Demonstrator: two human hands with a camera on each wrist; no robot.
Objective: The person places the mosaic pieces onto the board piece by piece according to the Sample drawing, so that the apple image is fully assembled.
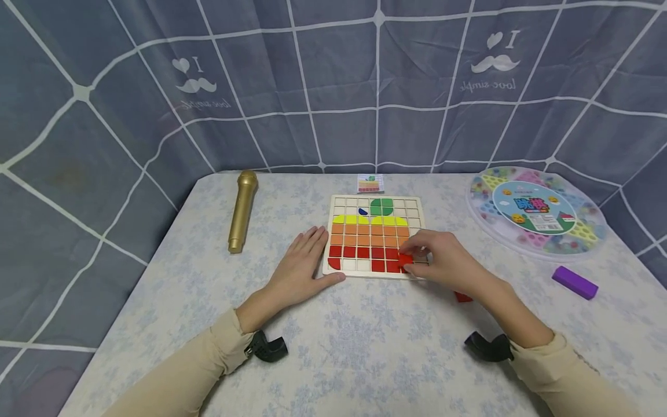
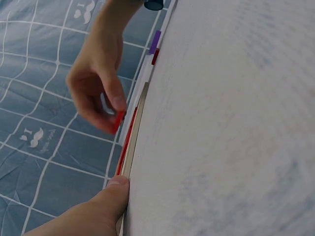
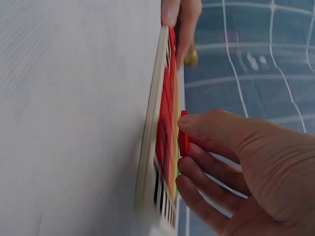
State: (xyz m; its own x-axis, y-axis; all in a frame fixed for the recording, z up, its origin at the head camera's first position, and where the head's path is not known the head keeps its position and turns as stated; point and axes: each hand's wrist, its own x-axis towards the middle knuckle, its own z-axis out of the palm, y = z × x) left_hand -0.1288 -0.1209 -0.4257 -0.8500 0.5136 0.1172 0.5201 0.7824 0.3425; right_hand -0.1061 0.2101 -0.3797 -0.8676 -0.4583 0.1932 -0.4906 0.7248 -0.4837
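Observation:
A square wooden grid board [image 1: 416,213] lies on the table, partly filled with coloured tiles: green and blue at the top, then yellow, orange and red rows. Between thumb and fingertips my right hand [image 1: 448,260] pinches a red tile [image 3: 184,142], held over the lower right of the board. In the right wrist view the tile stands on edge, slightly off the board's face. My left hand [image 1: 299,269] rests flat with its fingers along the board's left side, its thumb [image 2: 118,181] at the near left corner. Another red piece [image 1: 462,297] lies under the right wrist.
To the left lies a gold microphone [image 1: 242,211]. Behind the board is a small picture card [image 1: 370,183]. A round clear plastic case [image 1: 589,231] with a colourful label sits at the right, with a purple block [image 1: 575,282] in front of it. A grey-blue curtain [image 1: 339,75] hangs behind the table.

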